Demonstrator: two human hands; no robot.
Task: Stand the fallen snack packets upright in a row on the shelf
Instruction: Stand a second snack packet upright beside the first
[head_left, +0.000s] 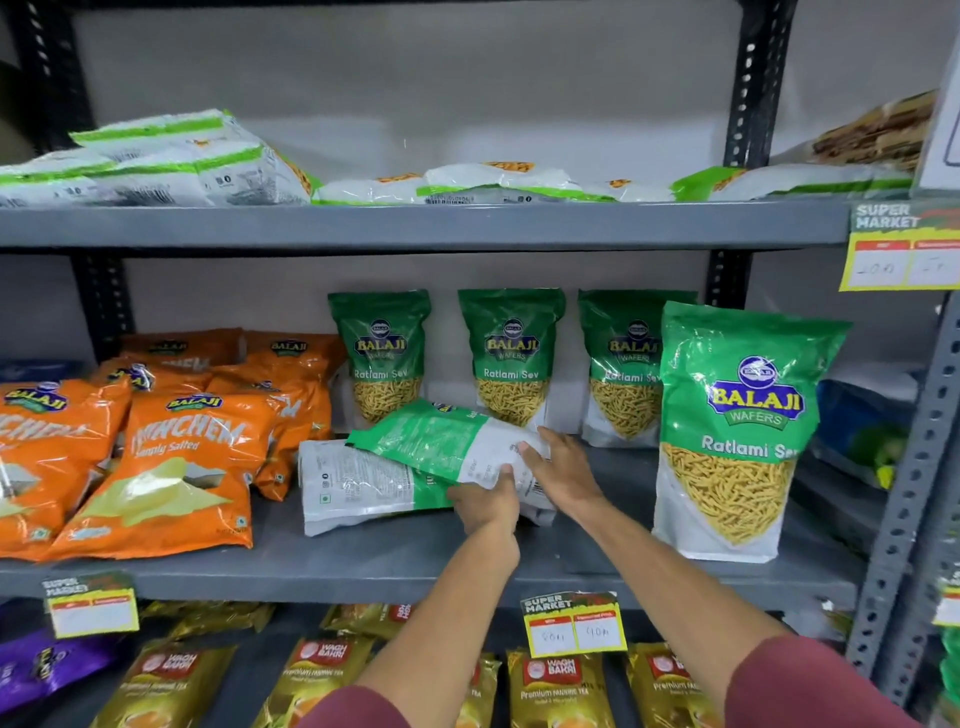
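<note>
Currently, both hands are closed on the lower, white end of one fallen packet (447, 441) on the middle shelf (395, 566). The left hand (488, 501) cups that end from below, fingers curled around its edge. The right hand (563, 467) lies on top of the same end, fingers together and pressed flat against the film. This packet is tilted, with its green end raised toward the back and resting across a second fallen packet (358, 486), which lies flat with its printed back upward.

Four green packets already stand upright: three along the back (511, 358) and one nearer the front edge at the right (737, 431). A pile of orange packets (166, 457) sits just beside the flat packet on the left.

Risks, as judged from this position:

- The grip is at one end only. Loose contents may shift toward the far end as the packet is swung up, causing it to sag or slip through the film.
- The raised green end lies near the upright back row. A wide swing could knock a standing packet over.
- Lifting the upper packet may drag the flat one toward the shelf's front edge.
- A crumpled base would not seat flat, and the packet could topple once released.
</note>
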